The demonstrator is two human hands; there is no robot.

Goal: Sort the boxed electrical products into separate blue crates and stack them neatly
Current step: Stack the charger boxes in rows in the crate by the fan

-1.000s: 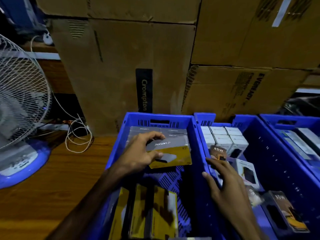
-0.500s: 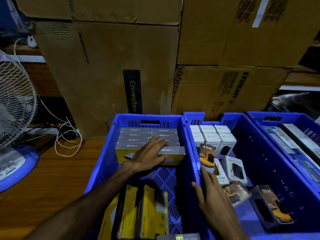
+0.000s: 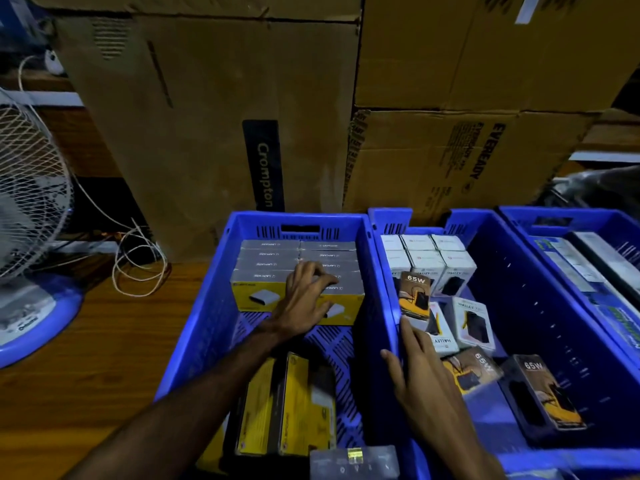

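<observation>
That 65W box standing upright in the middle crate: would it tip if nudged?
Probably. The 65W box stands tall on a narrow end, leaning against other boxes. It looks like stiff card, so it should hold shape. The right hand is just below it.

Yellow-grey box [image 3: 341, 299] now set into stack at 12 o'clock end of left crate [image 3: 207, 323]; left hand [image 3: 306, 299] resting atop it, no longer carrying.
</observation>
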